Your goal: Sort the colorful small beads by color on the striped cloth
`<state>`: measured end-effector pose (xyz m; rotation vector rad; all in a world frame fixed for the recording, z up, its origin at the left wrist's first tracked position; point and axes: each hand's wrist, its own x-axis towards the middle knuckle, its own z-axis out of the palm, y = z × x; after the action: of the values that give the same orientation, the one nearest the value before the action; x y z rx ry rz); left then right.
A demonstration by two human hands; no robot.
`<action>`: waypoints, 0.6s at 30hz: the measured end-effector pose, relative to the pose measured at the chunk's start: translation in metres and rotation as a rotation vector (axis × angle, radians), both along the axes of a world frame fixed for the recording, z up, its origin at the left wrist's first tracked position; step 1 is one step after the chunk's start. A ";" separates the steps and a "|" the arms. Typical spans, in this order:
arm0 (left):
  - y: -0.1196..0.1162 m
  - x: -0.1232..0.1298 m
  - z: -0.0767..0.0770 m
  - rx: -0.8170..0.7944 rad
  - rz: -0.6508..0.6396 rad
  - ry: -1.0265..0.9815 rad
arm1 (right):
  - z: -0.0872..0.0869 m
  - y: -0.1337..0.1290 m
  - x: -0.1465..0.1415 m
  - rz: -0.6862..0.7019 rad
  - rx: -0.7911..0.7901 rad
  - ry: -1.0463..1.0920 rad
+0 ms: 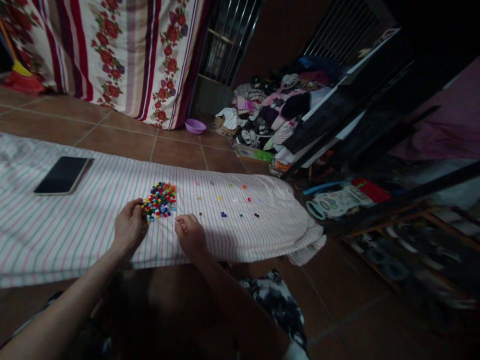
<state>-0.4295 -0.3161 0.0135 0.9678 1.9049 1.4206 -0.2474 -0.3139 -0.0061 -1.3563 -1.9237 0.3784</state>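
A heap of small multicoloured pieces (160,201), like tiny beads or blocks, lies on a striped cloth (101,220). At the heap's left edge rests my left hand (128,223), its fingers loosely extended against the outer pieces. My right hand (190,235) is just right of the heap, low over the cloth, thumb and fingers pinched together; whatever is between them is too small to make out. Further right, single pieces and little groups are spread in rough rows by colour, among them a yellow piece (219,198), a red piece (249,199), purple-blue pieces (224,214) and black pieces (256,215).
A dark-screened tablet or phone (62,175) lies on the cloth at left. Beyond are a floral curtain (127,55), a purple basin (195,126) on the tiled floor and a mound of clothes (270,107). A shelf rack (405,245) stands at right.
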 end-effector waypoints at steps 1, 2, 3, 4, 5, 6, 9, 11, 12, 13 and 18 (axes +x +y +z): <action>0.000 0.000 0.000 -0.007 0.002 0.012 | 0.001 -0.001 0.006 -0.009 -0.010 -0.001; 0.001 0.000 0.000 -0.011 0.001 0.020 | 0.002 -0.002 0.012 -0.015 -0.020 -0.004; 0.001 0.000 -0.001 -0.015 0.002 0.028 | 0.003 -0.003 0.019 -0.020 -0.031 -0.009; 0.001 0.000 -0.001 -0.018 0.004 0.033 | 0.004 -0.004 0.026 -0.024 -0.042 -0.015; 0.001 0.000 -0.001 -0.023 0.006 0.040 | 0.006 -0.005 0.033 -0.028 -0.052 -0.022; 0.001 0.000 -0.001 -0.028 0.007 0.045 | 0.007 -0.006 0.041 -0.036 -0.058 -0.028; -0.001 0.001 0.000 -0.043 0.002 0.026 | 0.009 -0.007 0.064 -0.076 -0.052 -0.042; -0.002 0.001 0.001 -0.048 0.002 0.011 | 0.009 -0.006 0.081 -0.106 -0.027 -0.052; -0.002 0.001 0.002 -0.042 0.005 0.015 | 0.008 -0.005 0.090 -0.123 -0.011 -0.054; -0.002 0.001 0.002 -0.035 0.008 0.029 | 0.008 -0.003 0.099 -0.140 0.003 -0.053; -0.001 0.001 0.000 -0.078 0.005 0.107 | 0.008 0.010 0.142 -0.290 -0.030 -0.025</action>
<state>-0.4287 -0.3171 0.0134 1.0204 2.0254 1.3105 -0.1053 -0.3042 0.0022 -1.6388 -1.7133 0.2493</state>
